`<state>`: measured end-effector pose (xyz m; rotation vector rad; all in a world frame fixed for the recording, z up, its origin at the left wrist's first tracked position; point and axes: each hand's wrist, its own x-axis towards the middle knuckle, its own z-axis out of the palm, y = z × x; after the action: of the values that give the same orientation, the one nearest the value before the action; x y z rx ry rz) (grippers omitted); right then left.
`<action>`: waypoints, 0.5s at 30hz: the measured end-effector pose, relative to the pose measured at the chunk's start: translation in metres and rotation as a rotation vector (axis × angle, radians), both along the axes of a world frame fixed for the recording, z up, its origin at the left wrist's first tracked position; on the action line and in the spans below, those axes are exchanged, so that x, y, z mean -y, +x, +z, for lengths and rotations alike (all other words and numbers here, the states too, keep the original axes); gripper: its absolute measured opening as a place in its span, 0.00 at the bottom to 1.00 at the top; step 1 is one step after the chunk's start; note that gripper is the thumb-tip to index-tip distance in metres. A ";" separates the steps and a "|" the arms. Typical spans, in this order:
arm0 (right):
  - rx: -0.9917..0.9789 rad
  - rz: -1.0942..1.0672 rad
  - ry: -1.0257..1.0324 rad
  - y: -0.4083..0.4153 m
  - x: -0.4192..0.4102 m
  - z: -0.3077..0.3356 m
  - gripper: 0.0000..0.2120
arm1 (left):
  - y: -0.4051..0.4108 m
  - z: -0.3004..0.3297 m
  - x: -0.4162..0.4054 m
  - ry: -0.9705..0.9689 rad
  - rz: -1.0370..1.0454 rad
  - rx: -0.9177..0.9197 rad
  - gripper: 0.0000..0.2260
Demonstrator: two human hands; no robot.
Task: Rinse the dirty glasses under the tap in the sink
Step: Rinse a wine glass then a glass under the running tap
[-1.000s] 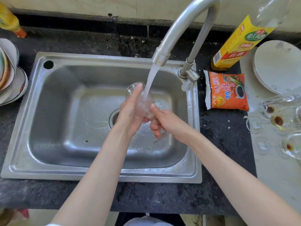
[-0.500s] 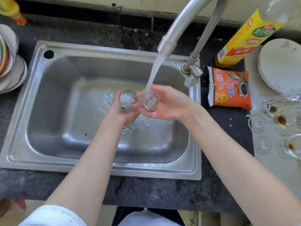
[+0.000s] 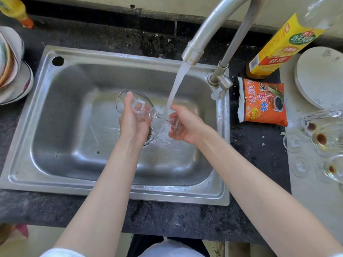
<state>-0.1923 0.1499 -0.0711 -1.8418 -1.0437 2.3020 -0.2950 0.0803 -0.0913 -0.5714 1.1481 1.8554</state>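
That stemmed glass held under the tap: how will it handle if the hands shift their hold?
The stemmed glass is wet under the running water, so probably slippery. Its thin clear bowl and narrow stem look fragile; a knock against the steel sink could chip it. Held sideways between the left hand and right hand, it would likely roll if set down that way.

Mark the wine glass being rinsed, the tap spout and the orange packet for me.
wine glass (image 3: pixel 128 98): head view, on the bowl's rim.
tap spout (image 3: pixel 193 52): head view, on the outlet end.
orange packet (image 3: pixel 263 102): head view, on its printed front.
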 end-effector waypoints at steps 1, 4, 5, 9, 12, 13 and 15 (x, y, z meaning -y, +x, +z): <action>-0.009 0.057 0.020 0.004 0.002 0.000 0.13 | 0.001 0.001 0.002 0.012 -0.006 -0.060 0.09; -0.127 0.346 0.189 0.019 0.009 -0.003 0.07 | 0.001 0.008 0.006 0.061 -0.027 -0.199 0.16; -0.154 0.434 0.277 0.022 0.011 -0.005 0.05 | 0.002 0.011 0.007 0.069 -0.056 -0.250 0.21; -0.040 0.673 0.699 0.019 0.015 -0.015 0.03 | 0.027 0.028 0.005 -0.070 -0.380 -0.657 0.29; 0.001 0.656 0.772 0.022 0.016 -0.021 0.06 | 0.040 0.029 0.009 -0.057 -0.539 -0.895 0.31; -0.041 0.586 0.758 0.026 0.016 -0.024 0.08 | 0.042 0.029 0.012 -0.050 -0.579 -0.934 0.31; -0.118 0.444 0.727 0.034 0.017 -0.027 0.10 | 0.042 0.032 0.020 -0.044 -0.659 -1.011 0.32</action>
<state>-0.1581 0.1331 -0.0978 -1.2563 -2.0678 1.7609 -0.2528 0.0605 -0.0594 0.7697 1.7242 1.4905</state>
